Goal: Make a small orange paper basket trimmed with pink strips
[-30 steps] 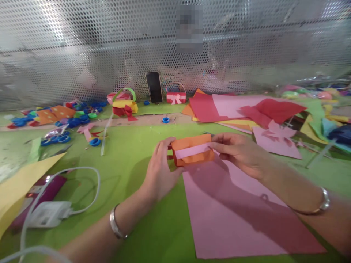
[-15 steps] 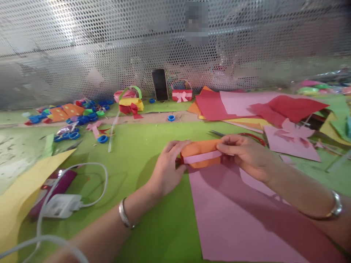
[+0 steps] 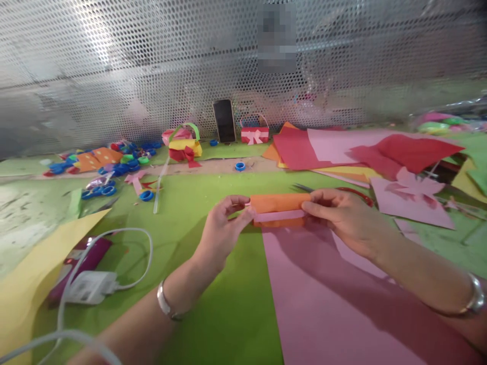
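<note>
An orange paper box (image 3: pixel 277 203) with a pink band along its front is held just above the green table (image 3: pixel 182 203). My left hand (image 3: pixel 222 230) pinches its left end with curled fingers. My right hand (image 3: pixel 340 215) grips its right end. The box is tipped so that mostly its top shows. A large pink paper sheet (image 3: pixel 342 299) lies under and in front of the box. Red-handled scissors (image 3: pixel 342 191) lie just behind my right hand, partly hidden.
Coloured paper sheets (image 3: pixel 342 149) are piled at the back right. Two small paper baskets (image 3: pixel 184 144) (image 3: pixel 254 133) and a black phone (image 3: pixel 224 120) stand by the perforated metal wall. Blue rings (image 3: pixel 102 190) litter the left. A white charger with cable (image 3: pixel 91 286) lies at front left.
The box has been tipped away from me, so its front face with the pink band shows less. Both hands kept hold of its ends. The view shifted slightly.
</note>
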A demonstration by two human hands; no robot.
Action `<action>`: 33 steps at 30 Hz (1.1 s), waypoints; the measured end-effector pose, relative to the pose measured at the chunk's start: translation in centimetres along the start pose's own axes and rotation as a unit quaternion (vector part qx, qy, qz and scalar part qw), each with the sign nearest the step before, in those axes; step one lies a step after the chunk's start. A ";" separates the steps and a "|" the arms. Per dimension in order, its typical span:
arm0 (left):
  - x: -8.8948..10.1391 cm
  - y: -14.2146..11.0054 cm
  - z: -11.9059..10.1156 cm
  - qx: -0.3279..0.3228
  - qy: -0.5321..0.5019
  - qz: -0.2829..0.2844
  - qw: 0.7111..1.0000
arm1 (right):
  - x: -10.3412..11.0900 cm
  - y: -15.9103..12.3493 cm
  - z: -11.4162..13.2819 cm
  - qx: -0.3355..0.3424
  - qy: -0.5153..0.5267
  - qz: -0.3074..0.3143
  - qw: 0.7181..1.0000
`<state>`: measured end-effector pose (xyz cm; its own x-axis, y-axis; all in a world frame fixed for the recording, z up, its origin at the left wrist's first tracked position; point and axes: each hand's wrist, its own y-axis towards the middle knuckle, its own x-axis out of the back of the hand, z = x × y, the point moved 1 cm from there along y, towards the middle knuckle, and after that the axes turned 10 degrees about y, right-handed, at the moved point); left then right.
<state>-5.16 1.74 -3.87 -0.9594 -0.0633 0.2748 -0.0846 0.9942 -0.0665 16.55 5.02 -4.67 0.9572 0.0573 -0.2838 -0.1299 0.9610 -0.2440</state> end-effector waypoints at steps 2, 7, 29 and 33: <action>-0.1 0.2 0.3 0.028 -0.019 -0.002 0.999 | -0.1 0.0 0.0 0.002 0.004 -0.003 1.000; -0.6 0.2 0.7 0.041 -0.043 0.012 0.998 | -0.2 0.2 -0.2 -0.014 0.035 0.002 0.999; -0.3 0.2 0.4 -0.174 0.192 -0.123 0.958 | 1.3 1.4 -0.2 0.024 -0.045 -0.031 0.998; -0.5 0.3 0.2 -0.214 0.249 -0.118 0.937 | 1.0 1.1 0.0 0.040 -0.068 -0.040 0.996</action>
<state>-4.79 2.02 -4.17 -0.6736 -0.3431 0.6547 -0.0611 0.9086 0.4133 17.40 6.13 -5.23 0.9907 0.0100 -0.1359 -0.0353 0.9821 -0.1851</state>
